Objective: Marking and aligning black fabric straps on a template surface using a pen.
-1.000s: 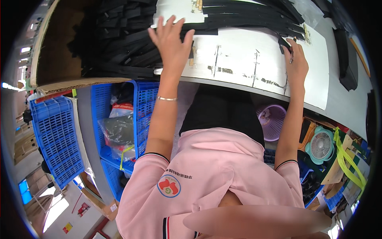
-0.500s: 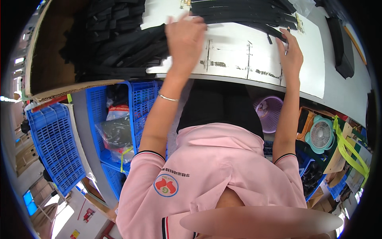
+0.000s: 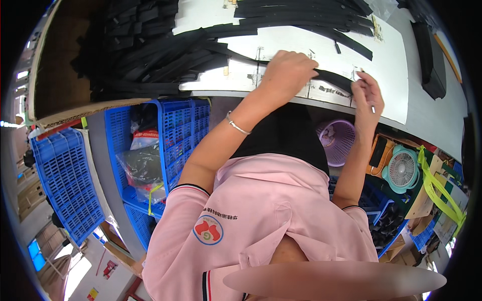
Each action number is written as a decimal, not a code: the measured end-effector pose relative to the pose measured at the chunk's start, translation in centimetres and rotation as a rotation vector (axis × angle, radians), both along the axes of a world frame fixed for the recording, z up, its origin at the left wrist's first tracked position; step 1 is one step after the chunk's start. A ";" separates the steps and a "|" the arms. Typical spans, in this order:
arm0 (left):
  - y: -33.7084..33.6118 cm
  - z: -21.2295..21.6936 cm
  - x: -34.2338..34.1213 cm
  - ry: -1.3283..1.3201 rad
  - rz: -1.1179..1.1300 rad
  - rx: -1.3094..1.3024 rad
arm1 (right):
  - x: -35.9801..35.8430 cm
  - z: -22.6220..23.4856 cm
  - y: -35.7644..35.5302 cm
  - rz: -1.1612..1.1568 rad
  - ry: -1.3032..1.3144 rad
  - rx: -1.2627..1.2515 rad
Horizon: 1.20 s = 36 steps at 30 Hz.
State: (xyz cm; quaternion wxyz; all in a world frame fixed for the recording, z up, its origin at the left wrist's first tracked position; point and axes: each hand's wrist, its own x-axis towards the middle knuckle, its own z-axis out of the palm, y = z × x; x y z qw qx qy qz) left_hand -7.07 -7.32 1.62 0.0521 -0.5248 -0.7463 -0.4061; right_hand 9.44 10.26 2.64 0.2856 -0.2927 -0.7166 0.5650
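The left hand (image 3: pixel 288 75) moved rightward, closed on a black strip (image 3: pixel 333 79); right hand (image 3: pixel 367 96) pinches its end.

Left hand (image 3: pixel 290 75) reaching inward across the front, right hand (image 3: pixel 369 98) out to the right, well apart.
The left forearm (image 3: pixel 217 150) slants inward from a bent elbow (image 3: pixel 195 176), the back of the hand facing up and its fingers curled under, tips mostly hidden. The right forearm (image 3: pixel 355 160) rises more steeply; its thumb (image 3: pixel 355 89) lies on the left side, the fingers (image 3: pixel 372 83) bent toward it.
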 end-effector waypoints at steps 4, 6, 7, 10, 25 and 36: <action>-2.6 0.5 -1.6 0.012 0.080 -0.081 | 3.4 -1.8 4.5 -0.171 -0.120 0.325; -3.2 0.7 -1.9 -0.054 0.088 -0.089 | 3.1 -1.8 3.8 -0.216 -0.219 0.412; -3.5 0.8 -1.7 -0.090 0.112 -0.102 | 2.3 -2.0 3.1 -0.253 -0.252 0.684; -3.5 1.3 -1.5 -0.121 0.135 -0.153 | 1.9 -3.0 2.5 -0.252 -0.261 1.190; -7.9 -0.8 3.5 0.038 0.338 -0.284 | 5.1 -4.7 2.0 -0.121 -0.293 1.187; -11.0 -1.7 2.2 0.004 0.439 -0.290 | 3.3 -2.1 0.9 -0.144 -0.263 1.079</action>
